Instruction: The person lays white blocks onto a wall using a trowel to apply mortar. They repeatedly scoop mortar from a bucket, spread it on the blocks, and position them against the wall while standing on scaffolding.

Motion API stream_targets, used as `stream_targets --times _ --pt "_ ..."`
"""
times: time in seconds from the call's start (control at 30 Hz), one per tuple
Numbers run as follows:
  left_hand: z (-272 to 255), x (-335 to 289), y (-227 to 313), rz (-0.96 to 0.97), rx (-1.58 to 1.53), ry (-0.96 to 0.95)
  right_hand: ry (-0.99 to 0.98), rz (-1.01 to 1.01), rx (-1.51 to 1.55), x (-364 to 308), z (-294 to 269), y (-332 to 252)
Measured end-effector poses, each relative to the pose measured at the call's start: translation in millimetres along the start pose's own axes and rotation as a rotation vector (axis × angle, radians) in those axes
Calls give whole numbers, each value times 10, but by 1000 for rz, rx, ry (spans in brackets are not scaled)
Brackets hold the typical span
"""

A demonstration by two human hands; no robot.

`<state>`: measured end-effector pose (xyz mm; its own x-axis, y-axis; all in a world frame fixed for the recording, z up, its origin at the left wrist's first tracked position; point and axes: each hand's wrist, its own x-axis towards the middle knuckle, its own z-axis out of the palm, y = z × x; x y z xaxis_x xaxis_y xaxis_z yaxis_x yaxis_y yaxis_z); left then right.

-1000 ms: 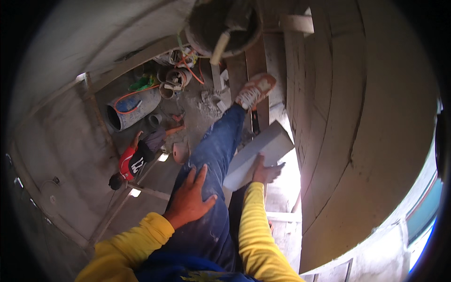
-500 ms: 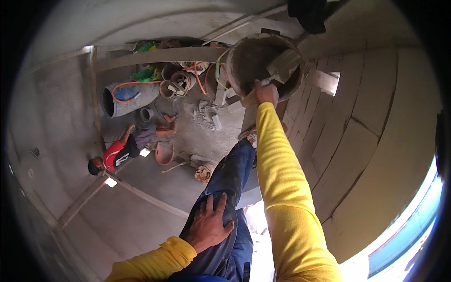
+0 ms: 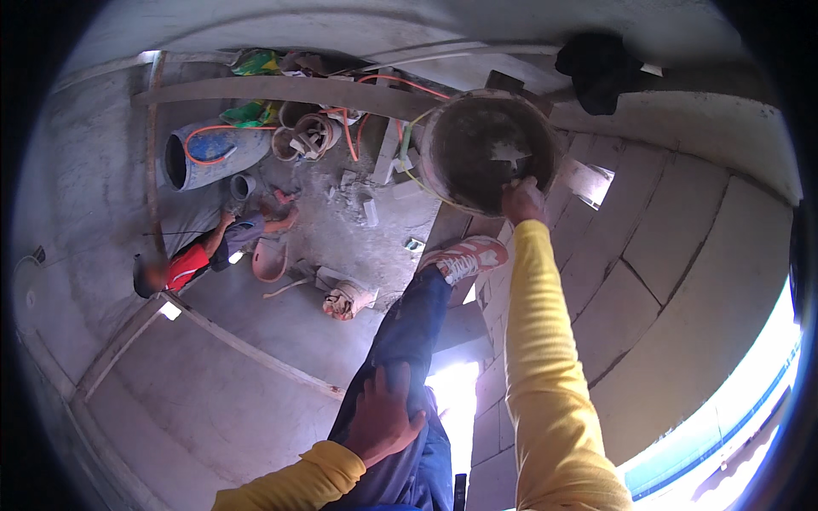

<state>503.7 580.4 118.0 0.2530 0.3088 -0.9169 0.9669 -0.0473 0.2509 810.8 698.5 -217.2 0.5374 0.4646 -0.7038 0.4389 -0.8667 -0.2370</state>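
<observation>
My right hand (image 3: 524, 202), in a yellow sleeve, reaches to the near rim of a round bucket (image 3: 431, 140). Its fingers are closed round the handle of a trowel, whose pale blade (image 3: 509, 155) shows only in part against the dark wet mix inside. My left hand (image 3: 385, 416) lies on my dark trouser leg (image 3: 400, 332) near the knee, fingers spread and holding nothing. Below the bucket, my shoe (image 3: 464, 258) rests on a plank.
A block wall (image 3: 630, 247) with a small opening rises on the right. Down left, another person (image 3: 192, 260) in a red and black shirt is near a blue drum (image 3: 223, 155). Buckets (image 3: 313, 134), an orange hose (image 3: 348, 136) and rubble lie on the floor. A long board (image 3: 281, 92) crosses behind.
The trowel has gone from above the bucket's rim down into the bucket, its blade now mostly hidden. My view has shifted; my left hand stays on my leg.
</observation>
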Motion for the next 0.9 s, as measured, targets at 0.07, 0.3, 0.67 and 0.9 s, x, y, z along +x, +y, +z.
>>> stream_targets --times 0.07,0.3,0.67,0.9 --pt "-75 33 1 11 -20 -21 -23 -18 -96 235 12 -53" --pt "-110 34 -59 3 20 -50 -35 -29 -15 152 97 -324" --pt "38 13 -116 3 119 -69 261 -294 57 -170 173 110" --pt "120 -44 -173 -36 147 -87 241 -285 168 -732 -119 176"
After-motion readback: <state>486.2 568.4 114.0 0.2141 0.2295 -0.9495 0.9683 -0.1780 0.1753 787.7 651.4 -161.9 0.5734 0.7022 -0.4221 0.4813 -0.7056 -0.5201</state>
